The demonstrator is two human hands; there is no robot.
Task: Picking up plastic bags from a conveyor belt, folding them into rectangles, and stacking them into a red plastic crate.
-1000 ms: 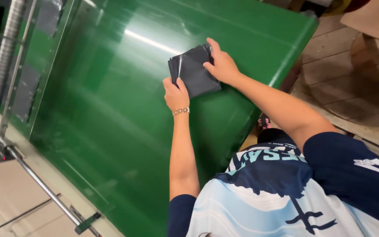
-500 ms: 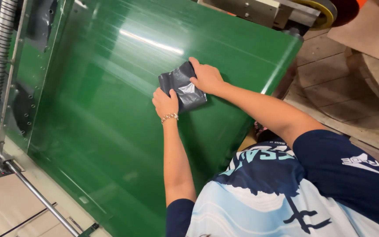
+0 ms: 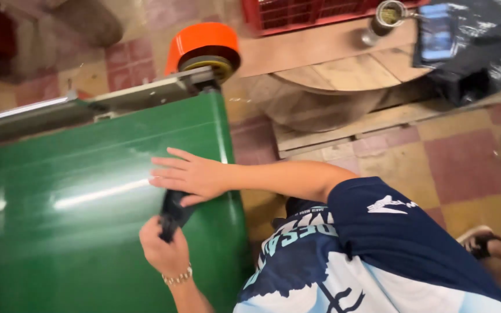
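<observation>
Dark pouch [image 3: 173, 213] btwn both hands

The scene is seen through one head-worn camera, aimed steeply down from close above the person's shoulder. The glossy green conveyor belt [image 3: 88, 232] is taken in at left, the checkered tiled floor [image 3: 465, 162] at right.

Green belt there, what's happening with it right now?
A person leans over the green belt. The left hand grips a dark folded pouch at the belt's edge, while the right hand lies flat with fingers spread, over the pouch's top. An orange roller cap sits at the belt's far end.
</observation>
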